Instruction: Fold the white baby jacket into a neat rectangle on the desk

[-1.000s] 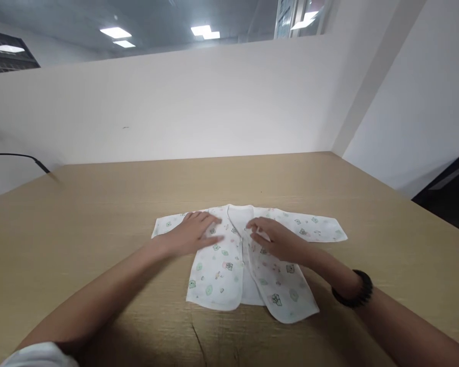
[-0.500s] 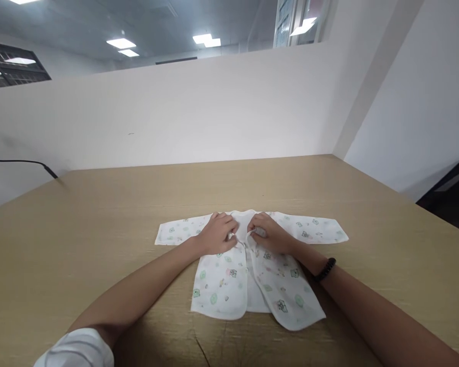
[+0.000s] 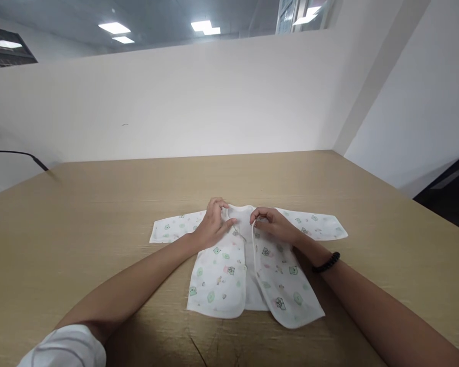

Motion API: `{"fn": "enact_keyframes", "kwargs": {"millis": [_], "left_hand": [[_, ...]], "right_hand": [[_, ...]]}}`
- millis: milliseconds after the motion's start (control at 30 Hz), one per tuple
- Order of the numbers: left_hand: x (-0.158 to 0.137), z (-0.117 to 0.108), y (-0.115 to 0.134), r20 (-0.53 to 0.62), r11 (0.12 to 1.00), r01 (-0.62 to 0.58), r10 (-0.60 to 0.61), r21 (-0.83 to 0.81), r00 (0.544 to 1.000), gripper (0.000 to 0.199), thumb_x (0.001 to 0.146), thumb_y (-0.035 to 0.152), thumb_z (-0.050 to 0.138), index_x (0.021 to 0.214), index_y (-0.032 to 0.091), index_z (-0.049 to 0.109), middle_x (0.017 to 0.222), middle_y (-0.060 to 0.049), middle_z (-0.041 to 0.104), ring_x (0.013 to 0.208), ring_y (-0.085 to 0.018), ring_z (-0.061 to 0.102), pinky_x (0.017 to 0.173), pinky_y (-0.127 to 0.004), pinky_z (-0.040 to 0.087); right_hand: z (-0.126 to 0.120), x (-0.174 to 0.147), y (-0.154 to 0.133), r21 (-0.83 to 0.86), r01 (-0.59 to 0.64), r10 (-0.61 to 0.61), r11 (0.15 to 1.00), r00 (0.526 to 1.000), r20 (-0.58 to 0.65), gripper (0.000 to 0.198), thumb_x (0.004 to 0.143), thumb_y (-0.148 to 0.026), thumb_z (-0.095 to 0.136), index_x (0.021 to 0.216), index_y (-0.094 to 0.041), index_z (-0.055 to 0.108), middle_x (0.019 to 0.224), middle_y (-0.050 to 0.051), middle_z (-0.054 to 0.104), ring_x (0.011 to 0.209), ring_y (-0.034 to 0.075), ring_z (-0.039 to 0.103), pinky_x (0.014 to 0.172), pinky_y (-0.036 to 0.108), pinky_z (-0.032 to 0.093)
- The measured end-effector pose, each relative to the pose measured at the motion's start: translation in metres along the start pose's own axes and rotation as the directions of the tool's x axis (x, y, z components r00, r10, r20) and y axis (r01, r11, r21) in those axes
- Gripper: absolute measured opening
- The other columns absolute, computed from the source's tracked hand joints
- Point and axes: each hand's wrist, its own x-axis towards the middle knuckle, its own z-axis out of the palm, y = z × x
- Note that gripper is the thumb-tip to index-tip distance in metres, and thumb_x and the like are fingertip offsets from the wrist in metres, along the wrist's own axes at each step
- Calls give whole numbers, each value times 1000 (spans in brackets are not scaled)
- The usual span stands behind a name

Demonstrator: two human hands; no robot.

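Observation:
A white baby shirt (image 3: 222, 285) printed with small green bears and other figures lies front up, both sleeves spread sideways. Its front is unfastened, and the plain inside shows between the two panels. My left hand (image 3: 215, 223) rests on the left panel near the neckline, thumb and fingers apart. With my right hand (image 3: 271, 223), fingers curled and pinched, I hold the upper edge of the right front panel, which is lifted a little. A dark beaded bracelet (image 3: 327, 262) circles my right wrist.
The shirt lies on a wooden tabletop (image 3: 99, 204) with a dark scratch near the front. A white partition (image 3: 195, 102) stands behind. A black cable (image 3: 15, 152) comes in at the far left, and a dark object (image 3: 451, 188) sits beyond the right edge.
My left hand has loosened from its curled grip on the left panel's edge and spread its fingers toward the collar. The right hand keeps its pinch, and the neck opening looks wider.

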Motion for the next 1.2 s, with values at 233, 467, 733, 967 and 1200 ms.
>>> {"fn": "enact_keyframes", "kwargs": {"millis": [233, 467, 733, 967, 1200], "left_hand": [[0, -1, 5, 336, 984, -118, 68, 131, 940, 24, 100, 33, 39, 89, 20, 56, 84, -5, 60, 82, -22, 56, 76, -34, 43], [-2, 5, 6, 259, 995, 43, -65, 92, 964, 15, 92, 31, 53, 98, 20, 62, 84, -4, 65, 83, -23, 58, 76, -35, 45], [3, 6, 8, 253, 998, 54, -64, 44, 965, 20, 92, 28, 49, 83, 20, 65, 71, -1, 62, 70, -18, 56, 69, -31, 43], [-1, 8, 9, 241, 998, 24, -38, 63, 970, 20, 95, 28, 49, 96, 21, 67, 82, -4, 67, 80, -22, 60, 80, -35, 46], [0, 9, 6, 237, 999, 17, -25, 37, 971, 23, 95, 25, 47, 87, 20, 68, 85, -6, 68, 83, -21, 61, 77, -34, 46]], "right_hand": [[8, 3, -4, -26, -38, 37, 999, 999, -34, 11, 83, -27, 59, 86, -20, 67, 89, 3, 70, 83, 18, 62, 78, 32, 49], [22, 6, -5, -146, -45, 33, 988, 996, -81, 8, 83, -25, 60, 82, -22, 67, 92, 3, 72, 90, 20, 64, 83, 35, 48], [29, 6, 2, -336, 12, -58, 942, 990, -128, 3, 83, -22, 62, 82, -22, 59, 88, 4, 67, 85, 21, 60, 79, 37, 46], [30, 5, 1, -470, 126, -182, 874, 980, -76, 10, 89, -20, 58, 80, -22, 55, 86, 4, 63, 83, 20, 56, 78, 35, 44], [33, 4, 3, -546, 194, -259, 815, 965, -44, 10, 88, -19, 58, 79, -21, 63, 91, 6, 66, 87, 21, 58, 83, 38, 44]]}}
